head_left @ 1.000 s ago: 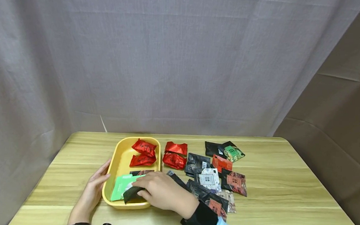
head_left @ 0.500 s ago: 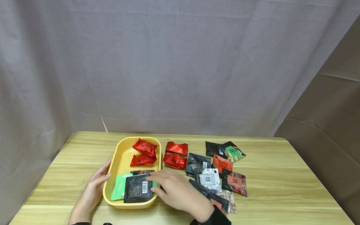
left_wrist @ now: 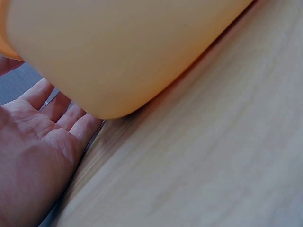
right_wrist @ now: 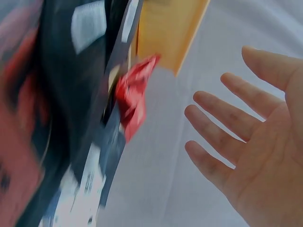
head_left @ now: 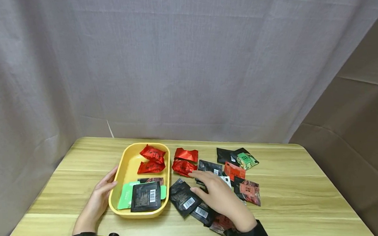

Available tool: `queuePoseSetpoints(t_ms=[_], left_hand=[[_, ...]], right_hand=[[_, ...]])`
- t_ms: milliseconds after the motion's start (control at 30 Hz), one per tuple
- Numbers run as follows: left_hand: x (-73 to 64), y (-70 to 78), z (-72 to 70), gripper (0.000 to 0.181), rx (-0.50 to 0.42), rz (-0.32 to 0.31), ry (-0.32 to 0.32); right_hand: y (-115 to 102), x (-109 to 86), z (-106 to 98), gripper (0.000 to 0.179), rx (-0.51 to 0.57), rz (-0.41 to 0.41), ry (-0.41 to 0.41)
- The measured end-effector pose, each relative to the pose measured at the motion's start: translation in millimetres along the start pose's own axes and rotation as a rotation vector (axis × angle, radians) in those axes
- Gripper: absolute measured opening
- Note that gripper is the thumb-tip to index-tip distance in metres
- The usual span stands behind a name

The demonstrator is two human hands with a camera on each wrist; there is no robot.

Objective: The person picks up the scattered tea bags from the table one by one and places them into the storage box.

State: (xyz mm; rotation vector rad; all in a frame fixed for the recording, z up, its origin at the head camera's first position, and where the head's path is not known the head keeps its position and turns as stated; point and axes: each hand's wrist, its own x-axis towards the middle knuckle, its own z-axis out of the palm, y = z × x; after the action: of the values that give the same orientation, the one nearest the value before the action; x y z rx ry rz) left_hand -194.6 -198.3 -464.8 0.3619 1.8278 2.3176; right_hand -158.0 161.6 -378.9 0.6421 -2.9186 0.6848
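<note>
Head view, right hand (head_left: 218, 195) obscuring sachets (head_left: 209, 165), curtain (head_left: 186, 67)

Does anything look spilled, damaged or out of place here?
No spill or damage shows. Only the black packets beside the yellow tray look untidy, overlapping at uneven angles near the right hand; that seems jumbled rather than wrong.

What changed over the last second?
Right hand let go of the black packet, now lying barcode-up in the yellow tray, and moved right, over the loose packets. Left hand stays against the tray; its red packets unmoved.
</note>
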Motion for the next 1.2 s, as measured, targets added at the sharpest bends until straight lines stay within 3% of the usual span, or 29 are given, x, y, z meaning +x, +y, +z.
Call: queuePoseSetpoints(t_ms=[200,333,533,633,800,933,1200], left_hand=[[0.1,-0.8,0.2,0.059,-0.008,-0.015,0.007],[-0.5,-0.6,0.3,0.059,-0.011,-0.018,0.004],[-0.6,0.8,1.1,0.06,-0.009,-0.021,0.01],[-0.8,1.6,2.0,0.06,-0.005,-0.018,0.012],[-0.7,1.4,1.8,0.06,0.003,-0.025,0.016],[-0.7,0.0,-0.3,0.059,0.01,-0.023,0.011],[-1.1,-0.1,-1.7,0.059,0.009,-0.014,-0.007]], right_hand=[[24.7,-6.6,-15.6,0.052,0.058,0.138,0.036],[41.1,-11.3,-28.0,0.057,0.083,0.176,0.045],[63.4,-18.1,-41.9,0.062,0.023,0.22,0.046],[74.4,-21.7,-47.4,0.065,0.019,0.274,0.025],[94.7,-32.1,-52.7,0.065,0.1,0.365,-0.053],[111.0,-41.1,-53.5,0.067,0.111,0.381,-0.102],[132.4,-52.2,-50.8,0.095,0.126,0.345,-0.144]])
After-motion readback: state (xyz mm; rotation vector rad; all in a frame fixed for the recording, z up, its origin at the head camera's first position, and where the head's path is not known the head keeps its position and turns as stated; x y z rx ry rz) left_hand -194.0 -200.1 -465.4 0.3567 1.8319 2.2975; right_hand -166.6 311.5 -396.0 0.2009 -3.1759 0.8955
